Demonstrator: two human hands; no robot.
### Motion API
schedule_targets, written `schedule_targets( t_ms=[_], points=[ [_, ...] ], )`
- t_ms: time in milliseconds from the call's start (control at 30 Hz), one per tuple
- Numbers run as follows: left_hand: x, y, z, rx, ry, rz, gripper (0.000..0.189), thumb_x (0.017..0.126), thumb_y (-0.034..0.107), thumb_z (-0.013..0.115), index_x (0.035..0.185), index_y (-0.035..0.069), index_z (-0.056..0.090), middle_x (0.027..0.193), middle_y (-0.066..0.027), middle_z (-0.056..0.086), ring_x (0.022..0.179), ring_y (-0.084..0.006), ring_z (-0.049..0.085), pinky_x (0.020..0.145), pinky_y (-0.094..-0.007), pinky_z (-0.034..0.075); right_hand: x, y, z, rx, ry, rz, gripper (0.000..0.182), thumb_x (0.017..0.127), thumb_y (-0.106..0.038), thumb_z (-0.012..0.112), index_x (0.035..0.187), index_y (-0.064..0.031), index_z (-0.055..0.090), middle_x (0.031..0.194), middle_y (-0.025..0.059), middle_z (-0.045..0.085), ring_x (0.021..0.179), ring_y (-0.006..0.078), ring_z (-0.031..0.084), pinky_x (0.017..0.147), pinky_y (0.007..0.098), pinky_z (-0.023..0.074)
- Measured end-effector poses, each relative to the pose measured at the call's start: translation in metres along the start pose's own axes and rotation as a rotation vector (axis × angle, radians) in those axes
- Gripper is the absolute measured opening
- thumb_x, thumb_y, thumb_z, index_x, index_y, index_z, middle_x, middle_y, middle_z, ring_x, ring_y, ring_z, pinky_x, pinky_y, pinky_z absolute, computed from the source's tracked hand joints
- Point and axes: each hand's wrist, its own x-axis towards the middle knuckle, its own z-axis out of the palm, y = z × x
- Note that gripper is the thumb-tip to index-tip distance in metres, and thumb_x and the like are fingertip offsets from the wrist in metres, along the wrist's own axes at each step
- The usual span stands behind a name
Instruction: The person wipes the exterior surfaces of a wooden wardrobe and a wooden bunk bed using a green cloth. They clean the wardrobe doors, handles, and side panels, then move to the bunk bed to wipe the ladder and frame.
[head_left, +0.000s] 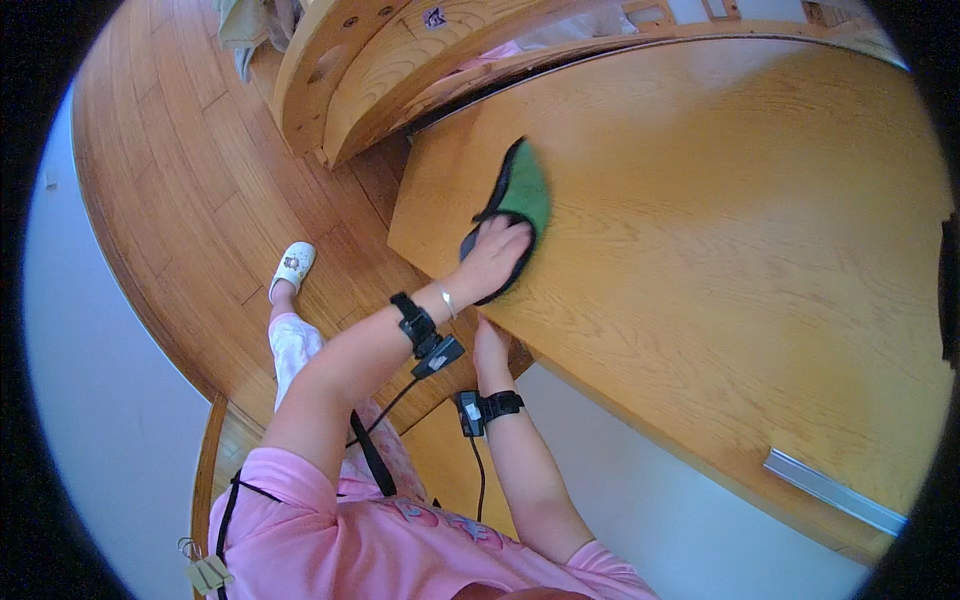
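My left hand (495, 255) lies on a green cloth (527, 184) with black edging, its fingers bent and partly hidden in the cloth's folds. Beneath the cloth is a broad, flat wooden panel (697, 247), near its left end. Both hand and cloth look slightly blurred. Lower down, my right hand (491, 346) is at the panel's near edge; its fingers are hidden, so whether it grips the edge cannot be told. Each wrist carries a black strap with a small cabled device, and a silver bracelet (448, 300) circles the left one.
A wooden bed-like frame (375, 90) with rounded ends stands beyond the panel, with fabric behind it. A metal strip (832, 491) is fixed near the panel's lower right edge. My foot in a white clog (292, 266) rests on the wood-plank floor (195, 172) at left.
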Motion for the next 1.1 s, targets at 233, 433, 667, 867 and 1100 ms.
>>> schedule_targets(
  t_ms=[233, 433, 667, 867, 1100],
  points=[
    [0.138, 0.041, -0.014, 0.069, 0.16, -0.031, 0.035, 0.091, 0.034, 0.051, 0.112, 0.007, 0.06, 0.11, -0.0211, 0.054, 0.107, -0.0414, 0.044, 0.094, -0.0477, 0.034, -0.053, -0.153, 0.045, 0.241, 0.016, 0.114, 0.058, 0.096, -0.034, 0.053, 0.14, 0.0012, 0.04, 0.146, 0.0073, 0.038, 0.133, 0.0197, 0.034, 0.11, 0.0317, 0.024],
    [0.2, -0.044, 0.014, 0.268, 0.19, 0.132, 0.033, 0.097, 0.025, 0.044, 0.12, 0.004, 0.052, 0.126, -0.0196, 0.052, 0.121, -0.0409, 0.041, 0.102, -0.0477, 0.035, -0.053, -0.156, 0.036, -0.104, 0.209, 0.165, 0.058, 0.094, -0.036, 0.056, 0.136, 0.0015, 0.044, 0.143, 0.0118, 0.042, 0.128, 0.0233, 0.039, 0.108, 0.0334, 0.0274],
    [0.124, -0.176, 0.035, 0.502, 0.061, -0.048, 0.04, 0.093, 0.012, 0.043, 0.131, 0.0, 0.041, 0.139, -0.0244, 0.039, 0.127, -0.046, 0.034, 0.108, -0.0481, 0.029, -0.052, -0.14, 0.028, -0.308, 0.19, 0.038, 0.057, 0.094, -0.038, 0.055, 0.133, 0.0027, 0.046, 0.14, 0.015, 0.045, 0.127, 0.0278, 0.042, 0.107, 0.035, 0.0292],
    [-0.021, -0.127, 0.047, 0.334, -0.13, -0.424, 0.042, 0.091, 0.007, 0.04, 0.131, -0.006, 0.038, 0.134, -0.028, 0.041, 0.117, -0.0481, 0.041, 0.103, -0.0484, 0.034, -0.054, -0.126, 0.015, -0.362, 0.189, -0.005, 0.062, 0.095, -0.043, 0.052, 0.135, 0.0033, 0.044, 0.142, 0.0162, 0.043, 0.129, 0.0294, 0.04, 0.109, 0.0354, 0.0278],
    [-0.085, -0.061, 0.067, 0.106, -0.046, -0.42, 0.031, 0.096, 0.024, 0.04, 0.109, -0.001, 0.051, 0.109, -0.0271, 0.052, 0.104, -0.0424, 0.047, 0.091, -0.0483, 0.039, -0.05, -0.075, -0.016, -0.448, 0.077, 0.084, 0.063, 0.094, -0.049, 0.048, 0.128, 0.0035, 0.051, 0.134, 0.0172, 0.05, 0.123, 0.0284, 0.046, 0.103, 0.034, 0.0328]
  ],
)
